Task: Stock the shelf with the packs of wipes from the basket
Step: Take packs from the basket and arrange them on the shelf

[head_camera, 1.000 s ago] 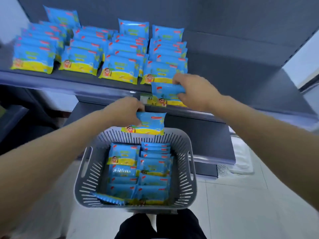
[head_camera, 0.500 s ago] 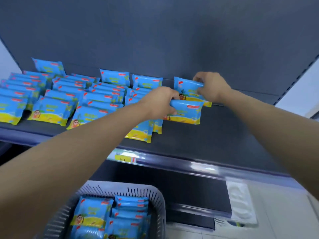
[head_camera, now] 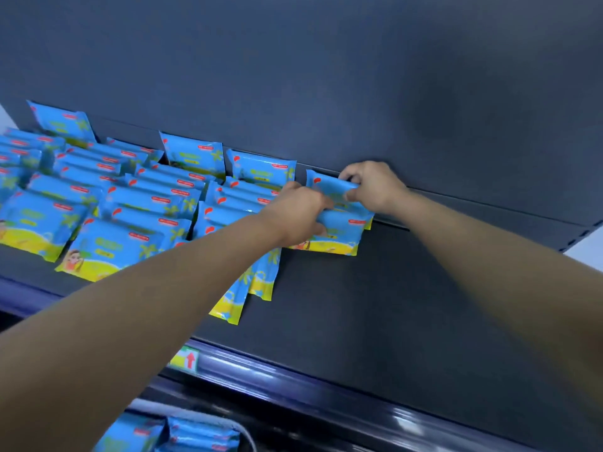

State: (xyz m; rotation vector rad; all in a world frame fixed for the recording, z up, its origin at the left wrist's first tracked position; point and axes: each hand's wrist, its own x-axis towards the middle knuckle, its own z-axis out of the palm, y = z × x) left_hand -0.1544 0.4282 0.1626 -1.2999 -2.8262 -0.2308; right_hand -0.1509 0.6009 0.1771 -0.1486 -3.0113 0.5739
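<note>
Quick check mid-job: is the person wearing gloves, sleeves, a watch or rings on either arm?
No. Both forearms are bare as far as the frame shows, with no sleeves or watch. The left hand and right hand have no gloves. No rings show, though some fingers are hidden.

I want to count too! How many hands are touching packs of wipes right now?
2. The left hand presses on the front pack of a new row on the shelf; the right hand pinches the pack behind it, against the back wall.
</note>
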